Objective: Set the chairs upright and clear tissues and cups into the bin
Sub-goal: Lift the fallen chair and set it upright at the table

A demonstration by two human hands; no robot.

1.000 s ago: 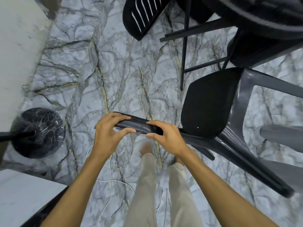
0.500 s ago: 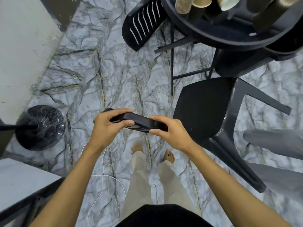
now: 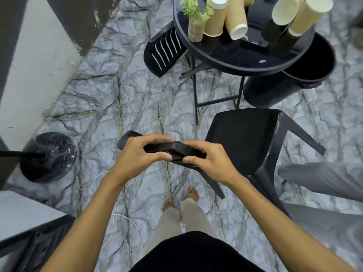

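A black plastic chair (image 3: 245, 142) stands in front of me with its seat facing the round table. Both hands grip the top edge of its backrest: my left hand (image 3: 137, 154) on the left end, my right hand (image 3: 208, 160) on the right part. On the round black table (image 3: 245, 61) stand several tan paper cups (image 3: 235, 18), some tipped over, beside a small potted plant (image 3: 196, 20). A black bin (image 3: 306, 71) sits on the floor behind the table's right side. A second black chair (image 3: 165, 50) lies tipped at the table's left. No tissues show.
A black round stand base (image 3: 49, 156) sits on the marble floor at left, near a wall. A grey table corner (image 3: 25, 216) is at lower left. A white cable (image 3: 110, 195) trails on the floor by my bare feet. Someone's grey trouser legs (image 3: 324, 179) are at right.
The chair has come up from a tilted position to standing on its legs, my hands staying on its backrest. My view has lifted, bringing the tabletop, cups and bin into sight.
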